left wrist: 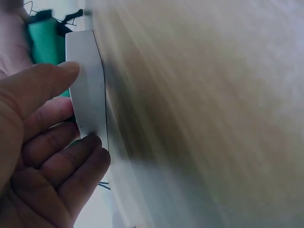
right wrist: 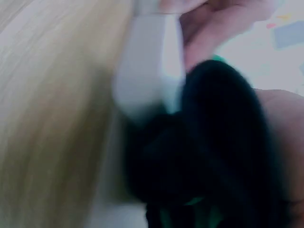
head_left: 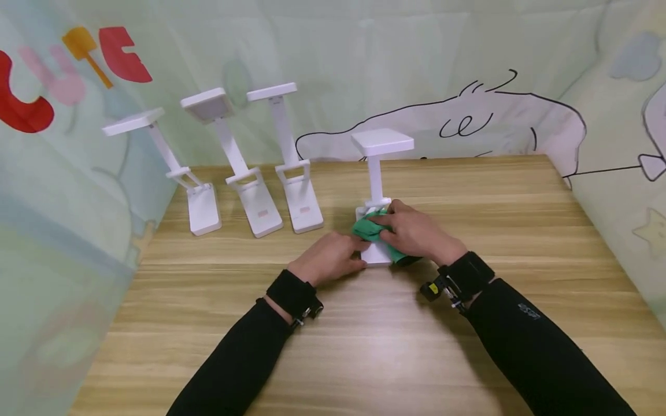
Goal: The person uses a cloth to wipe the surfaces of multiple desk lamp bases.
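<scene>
A white desk lamp (head_left: 382, 141) stands upright on the table, its flat base (head_left: 376, 255) toward me. My left hand (head_left: 333, 255) holds that base at its left front corner; in the left wrist view the thumb (left wrist: 71, 69) lies on the front edge and the fingers curl against the side. My right hand (head_left: 418, 231) grips a bunched green cloth (head_left: 369, 228) against the top of the base, part of it hanging over the right side. A dark part of the cloth (right wrist: 223, 128) fills much of the blurred right wrist view.
Three more white desk lamps stand to the left: one at the far left (head_left: 204, 211), a middle one (head_left: 260, 211) and a nearer one (head_left: 303, 205). The wooden table (head_left: 364, 358) ends at a printed fabric backdrop (head_left: 333, 58) behind and on both sides.
</scene>
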Available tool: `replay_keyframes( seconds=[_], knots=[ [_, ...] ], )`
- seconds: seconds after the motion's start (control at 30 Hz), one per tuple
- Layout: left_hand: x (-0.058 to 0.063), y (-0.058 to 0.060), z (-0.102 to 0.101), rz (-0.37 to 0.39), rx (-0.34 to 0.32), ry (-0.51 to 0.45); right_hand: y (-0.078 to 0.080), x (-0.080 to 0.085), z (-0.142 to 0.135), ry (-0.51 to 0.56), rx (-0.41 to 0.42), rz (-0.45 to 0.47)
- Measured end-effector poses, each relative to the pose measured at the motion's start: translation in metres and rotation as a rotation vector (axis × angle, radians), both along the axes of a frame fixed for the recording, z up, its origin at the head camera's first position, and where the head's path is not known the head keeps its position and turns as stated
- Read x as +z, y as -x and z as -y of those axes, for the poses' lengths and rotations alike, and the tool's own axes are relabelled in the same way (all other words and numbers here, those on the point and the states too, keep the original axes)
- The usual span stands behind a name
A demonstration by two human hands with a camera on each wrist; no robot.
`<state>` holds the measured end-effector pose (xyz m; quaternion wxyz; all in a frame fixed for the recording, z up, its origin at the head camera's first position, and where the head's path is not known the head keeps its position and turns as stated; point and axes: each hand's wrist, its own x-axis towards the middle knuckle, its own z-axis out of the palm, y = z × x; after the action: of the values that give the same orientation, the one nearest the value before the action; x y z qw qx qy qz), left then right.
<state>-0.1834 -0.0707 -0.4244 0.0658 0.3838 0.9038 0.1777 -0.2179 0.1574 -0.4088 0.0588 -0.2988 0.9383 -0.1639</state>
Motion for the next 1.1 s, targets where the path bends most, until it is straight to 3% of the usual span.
replay_keyframes(
  seconds=[0.2, 0.37, 0.47, 0.57, 0.67, 0.73, 0.87, 0.97, 1.1],
  knots=[
    [-0.002, 0.000, -0.001, 0.028, 0.014, 0.009, 0.001, -0.010, -0.004, -0.003, -0.074, 0.003],
    [0.000, 0.000, -0.001, 0.072, 0.028, 0.030, 0.004, -0.002, -0.022, -0.056, -0.163, 0.058],
    [0.001, 0.000, 0.003, 0.079, 0.047, 0.046, 0.015, 0.006, -0.027, -0.089, -0.226, 0.053],
    [0.002, 0.001, 0.005, 0.079, 0.052, 0.050, 0.034, 0.009, -0.024, -0.018, -0.265, 0.066],
    [0.002, 0.001, 0.004, 0.076, 0.039, 0.046, 0.050, 0.008, -0.014, 0.098, -0.233, 0.162],
    [0.001, 0.002, 0.002, 0.070, 0.028, 0.046, 0.059, 0.006, -0.008, 0.146, -0.167, 0.241],
    [0.003, 0.001, -0.002, 0.080, 0.031, 0.050, 0.077, 0.008, -0.001, 0.134, -0.039, 0.355],
    [0.005, 0.000, -0.004, 0.078, 0.043, 0.068, 0.084, 0.007, 0.003, 0.093, -0.003, 0.320],
    [0.006, -0.001, -0.005, 0.067, 0.040, 0.075, 0.078, 0.001, 0.003, 0.067, -0.023, 0.197]
  ],
)
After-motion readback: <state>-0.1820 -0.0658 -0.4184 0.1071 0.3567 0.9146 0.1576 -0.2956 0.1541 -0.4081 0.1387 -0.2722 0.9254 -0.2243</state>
